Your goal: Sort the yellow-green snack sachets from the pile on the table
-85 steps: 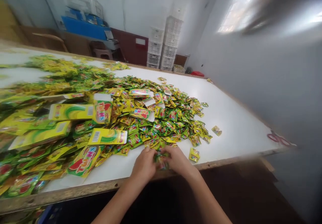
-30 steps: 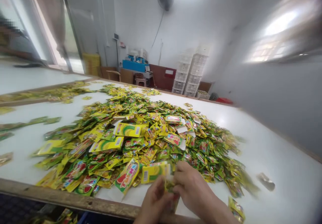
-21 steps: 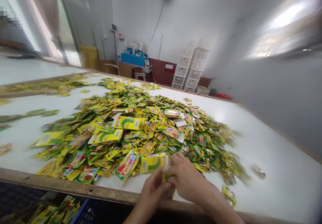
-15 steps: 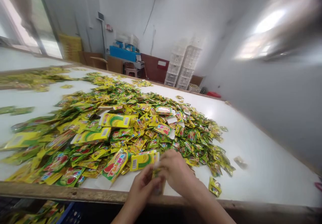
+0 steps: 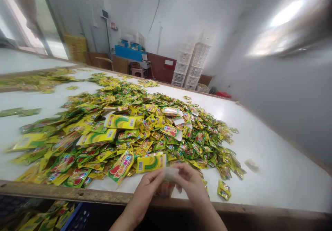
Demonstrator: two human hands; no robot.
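Between my two hands is a small whitish packet (image 5: 170, 173), blurred, above the near edge of the table. My left hand (image 5: 148, 189) pinches its left end between thumb and fingers. My right hand (image 5: 190, 180) holds the right end, fingers bent round it. Just beyond my left hand lies a yellow and green box (image 5: 150, 162), with a box marked TWINS (image 5: 121, 166) to its left. Behind them spreads a large heap of small yellow and green packets (image 5: 145, 134), with several more boxes on top.
A single packet (image 5: 223, 189) lies right of my hands, a pale one (image 5: 251, 165) farther off. The table's wooden edge (image 5: 103, 193) runs in front. Below left is a blue crate (image 5: 74, 217) with packets. Stacked white crates (image 5: 194, 66) stand beyond the table.
My right hand has turned and lowered slightly, drawing back from over the packet to its right end. The pale packet now shows stretched between both hands. The view has shifted slightly.
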